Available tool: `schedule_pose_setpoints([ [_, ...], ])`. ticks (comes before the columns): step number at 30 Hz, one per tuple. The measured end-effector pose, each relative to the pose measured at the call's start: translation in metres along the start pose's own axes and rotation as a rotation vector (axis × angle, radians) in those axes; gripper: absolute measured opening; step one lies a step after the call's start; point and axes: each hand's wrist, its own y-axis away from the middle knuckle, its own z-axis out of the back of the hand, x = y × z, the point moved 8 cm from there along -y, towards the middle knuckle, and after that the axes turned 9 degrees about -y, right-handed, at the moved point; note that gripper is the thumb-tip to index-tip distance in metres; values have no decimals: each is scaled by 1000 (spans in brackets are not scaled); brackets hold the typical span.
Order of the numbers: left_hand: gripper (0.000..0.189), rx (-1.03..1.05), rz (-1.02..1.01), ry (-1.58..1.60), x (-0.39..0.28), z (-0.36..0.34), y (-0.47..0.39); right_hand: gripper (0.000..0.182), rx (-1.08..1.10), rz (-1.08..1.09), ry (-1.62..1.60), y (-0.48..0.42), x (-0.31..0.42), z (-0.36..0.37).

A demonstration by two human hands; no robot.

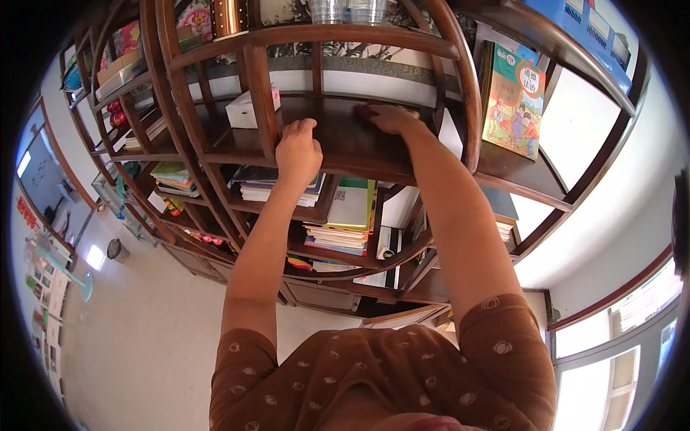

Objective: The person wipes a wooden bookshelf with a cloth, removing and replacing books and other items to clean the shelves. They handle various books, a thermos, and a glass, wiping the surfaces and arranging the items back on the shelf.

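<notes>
My right hand [396,118] reaches deep onto a dark brown wooden shelf [339,129], palm down. Under its fingers lies a dark red cloth [366,111], pressed flat against the board; part of it is hidden by the hand. My left hand [299,151] is curled at the shelf's front edge, right beside a short wooden post [262,102]. Whether its fingers wrap the post is hidden. Behind that post stands a white tissue box [242,112] with a pink mark.
Textbooks [515,102] lean in the right compartment, below blue file boxes [587,32]. Stacked books [339,237] fill lower shelves. Clear plastic containers [347,11] and a copper-coloured canister [230,19] stand above. A curved wooden frame [469,91] rings the shelf. A wastebasket [117,250] and fan [86,285] stand left.
</notes>
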Motion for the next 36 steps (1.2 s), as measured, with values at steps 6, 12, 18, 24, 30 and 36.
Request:
schedule_pose_setpoints([
  [6, 30, 61, -25, 30, -18, -11, -3, 47, -74, 2, 235, 11, -50, 1],
  [12, 31, 108, -10, -35, -14, -15, -4, 31, -255, 449, 81, 144, 75, -4],
  [18, 25, 71, -24, -33, -2, -15, -5, 25, -743, 495, -38, 231, 31, 21],
  [24, 26, 17, -10, 97, -25, -8, -3, 47, -932, 671, 32, 321, 22, 37],
  [30, 48, -562, -482, 414, -198, 88, -7, 49, -1207, 757, 185, 310, 23, 127],
  [36, 54, -455, -606, 322, -266, 80, -18, 38, -1067, 647, 198, 315, -31, 55],
])
